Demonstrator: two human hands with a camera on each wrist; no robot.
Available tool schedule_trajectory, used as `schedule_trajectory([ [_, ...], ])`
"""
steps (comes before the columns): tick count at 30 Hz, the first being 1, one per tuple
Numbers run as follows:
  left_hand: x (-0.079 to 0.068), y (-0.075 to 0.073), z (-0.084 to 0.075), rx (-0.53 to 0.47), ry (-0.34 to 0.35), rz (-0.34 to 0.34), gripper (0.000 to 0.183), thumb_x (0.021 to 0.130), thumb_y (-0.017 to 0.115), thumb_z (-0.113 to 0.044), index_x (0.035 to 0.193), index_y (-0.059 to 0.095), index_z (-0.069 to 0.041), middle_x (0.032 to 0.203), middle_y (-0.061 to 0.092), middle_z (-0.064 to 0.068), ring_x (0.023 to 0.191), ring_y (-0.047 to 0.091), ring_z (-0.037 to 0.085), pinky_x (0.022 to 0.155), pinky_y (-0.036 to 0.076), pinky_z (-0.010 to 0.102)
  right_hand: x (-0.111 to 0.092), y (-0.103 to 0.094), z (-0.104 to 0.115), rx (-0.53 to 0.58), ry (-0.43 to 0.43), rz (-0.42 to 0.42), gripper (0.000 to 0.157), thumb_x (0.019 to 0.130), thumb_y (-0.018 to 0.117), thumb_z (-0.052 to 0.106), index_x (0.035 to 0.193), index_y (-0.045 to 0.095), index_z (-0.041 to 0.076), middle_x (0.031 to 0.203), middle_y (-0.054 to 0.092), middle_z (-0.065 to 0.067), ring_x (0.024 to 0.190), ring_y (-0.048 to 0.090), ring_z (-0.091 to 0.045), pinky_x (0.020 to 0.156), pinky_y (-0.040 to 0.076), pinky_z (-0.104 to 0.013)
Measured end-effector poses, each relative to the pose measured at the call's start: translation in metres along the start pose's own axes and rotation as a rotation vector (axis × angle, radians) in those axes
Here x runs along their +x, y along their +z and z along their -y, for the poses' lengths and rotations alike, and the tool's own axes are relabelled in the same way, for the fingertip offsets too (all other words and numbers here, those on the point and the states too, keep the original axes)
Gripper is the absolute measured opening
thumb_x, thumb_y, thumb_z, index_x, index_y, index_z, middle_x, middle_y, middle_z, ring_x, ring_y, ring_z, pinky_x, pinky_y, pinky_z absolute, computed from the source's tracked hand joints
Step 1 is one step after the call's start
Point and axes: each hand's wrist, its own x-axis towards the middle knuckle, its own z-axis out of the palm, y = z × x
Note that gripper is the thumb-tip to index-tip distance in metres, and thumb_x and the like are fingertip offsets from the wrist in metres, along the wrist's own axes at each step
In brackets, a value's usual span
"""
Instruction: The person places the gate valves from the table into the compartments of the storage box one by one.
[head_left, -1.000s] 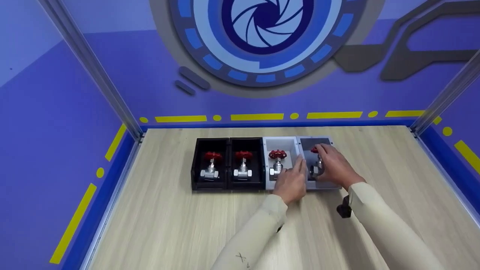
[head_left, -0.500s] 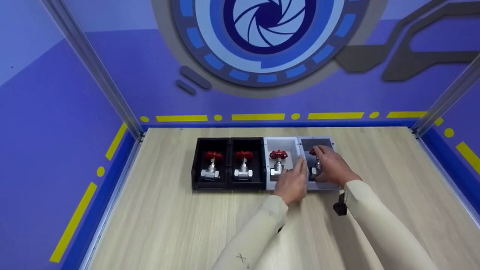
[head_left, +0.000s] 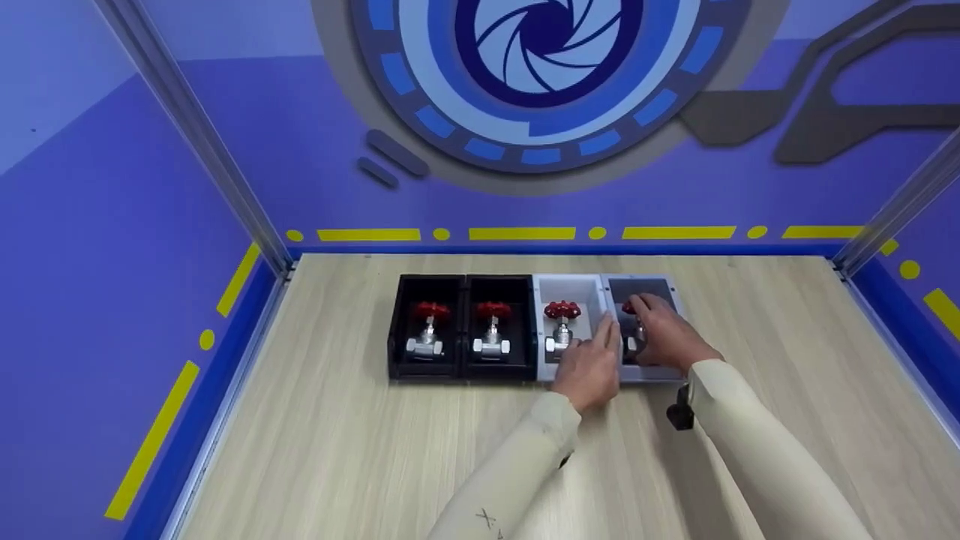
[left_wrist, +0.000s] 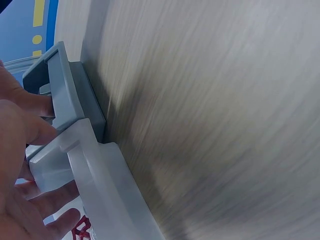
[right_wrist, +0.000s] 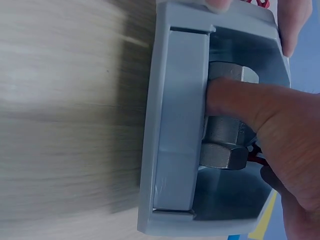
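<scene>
My right hand (head_left: 671, 336) reaches into the grey bin (head_left: 643, 287) at the row's right end and grips a metal valve (right_wrist: 223, 156) with a red handwheel. In the right wrist view its thumb lies against the metal body, between the hex ends; the other fingers are mostly hidden. My left hand (head_left: 589, 371) holds the adjoining walls of the grey bin and the white bin (left_wrist: 107, 185). Several of its fingers hang inside the white bin, near that bin's own valve (head_left: 562, 309), and its thumb sits over the front rims where the bins meet.
Two black bins (head_left: 397, 367) stand left of the white one, side by side. Each contains a valve with a red wheel, one on the left (head_left: 429, 330) and one nearer the middle (head_left: 492, 330). The wooden table (head_left: 315, 450) ends at blue printed walls (head_left: 247, 135).
The head view has shifted slightly, so the bins appear a little farther right. Relative to the grey bin, my right hand has moved slightly left with its valve. My left hand stays at the bin walls.
</scene>
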Motion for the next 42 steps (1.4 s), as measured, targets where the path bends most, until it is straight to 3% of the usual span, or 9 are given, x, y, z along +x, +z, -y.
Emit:
schedule_trajectory([
  [9, -0.001, 0.0, -0.002, -0.034, -0.01, 0.042, 0.075, 0.09, 0.059, -0.03, 0.154, 0.024, -0.013, 0.163, 0.017, 0.0, 0.09, 0.065, 0.013, 0.095, 0.045, 0.031, 0.001, 0.003, -0.001, -0.007, 0.024, 0.052, 0.1, 0.065, 0.086, 0.002, 0.147, 0.03, -0.006, 0.148, 0.031, -0.032, 0.136, 0.034, -0.048, 0.106, 0.035, -0.058],
  [18, -0.002, 0.001, -0.001, -0.034, -0.011, 0.033, 0.076, 0.089, 0.06, -0.031, 0.154, 0.025, -0.014, 0.163, 0.018, -0.001, 0.088, 0.064, 0.012, 0.095, 0.045, 0.031, 0.001, 0.005, -0.002, -0.007, 0.0, 0.024, 0.098, 0.065, 0.086, 0.004, 0.146, 0.032, -0.006, 0.146, 0.034, -0.032, 0.134, 0.036, -0.047, 0.106, 0.035, -0.059],
  [25, -0.002, 0.002, 0.0, -0.026, -0.009, 0.008, 0.07, 0.092, 0.055, -0.03, 0.154, 0.026, -0.013, 0.162, 0.019, 0.0, 0.093, 0.066, 0.013, 0.094, 0.045, 0.031, 0.0, 0.01, -0.008, -0.037, -0.133, -0.076, 0.095, 0.062, 0.088, 0.008, 0.139, 0.037, -0.014, 0.137, 0.042, -0.037, 0.126, 0.044, -0.049, 0.104, 0.039, -0.058],
  [36, -0.003, 0.0, 0.002, -0.017, 0.003, -0.01, 0.068, 0.093, 0.053, -0.03, 0.153, 0.027, -0.012, 0.162, 0.021, 0.001, 0.091, 0.067, 0.012, 0.095, 0.046, 0.033, 0.005, 0.01, -0.005, -0.016, -0.054, 0.002, 0.094, 0.066, 0.084, 0.003, 0.144, 0.033, -0.01, 0.143, 0.036, -0.036, 0.131, 0.039, -0.049, 0.106, 0.036, -0.059],
  [42, -0.004, 0.001, 0.002, -0.002, 0.012, -0.034, 0.068, 0.092, 0.053, -0.03, 0.153, 0.028, -0.011, 0.161, 0.023, 0.002, 0.079, 0.065, 0.011, 0.09, 0.048, 0.032, 0.006, 0.013, -0.005, -0.02, -0.053, -0.016, 0.092, 0.066, 0.085, 0.003, 0.142, 0.036, -0.01, 0.141, 0.039, -0.035, 0.129, 0.043, -0.048, 0.105, 0.037, -0.059],
])
